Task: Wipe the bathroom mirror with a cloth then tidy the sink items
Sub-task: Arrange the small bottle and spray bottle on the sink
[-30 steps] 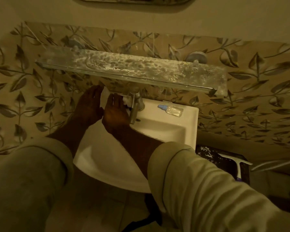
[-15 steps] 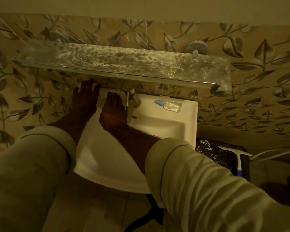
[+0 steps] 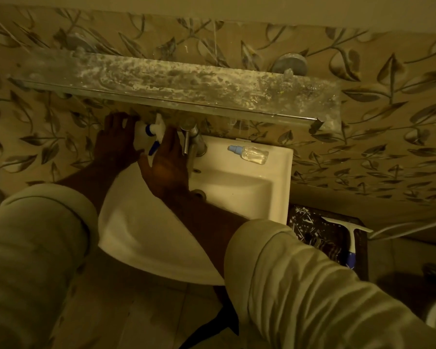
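A white spray bottle (image 3: 146, 134) with a blue collar and trigger stands at the back left corner of the white sink (image 3: 237, 187), under the glass shelf. My left hand (image 3: 115, 144) wraps around its left side. My right hand (image 3: 166, 162) presses against its right side, fingers extended beside the faucet (image 3: 189, 141). A small clear spray bottle (image 3: 251, 154) with a pale blue cap lies on its side on the sink's back ledge, right of the faucet. No cloth or mirror is in view.
A dusty, stained glass shelf (image 3: 186, 84) runs across the leaf-patterned wall just above the hands. A white and blue squeegee (image 3: 350, 240) lies on a dark patterned surface (image 3: 312, 235) right of the sink. Tiled floor shows below.
The white spray bottle, hidden before, now shows between my hands. Both hands have closed in around it at the back left corner of the sink.
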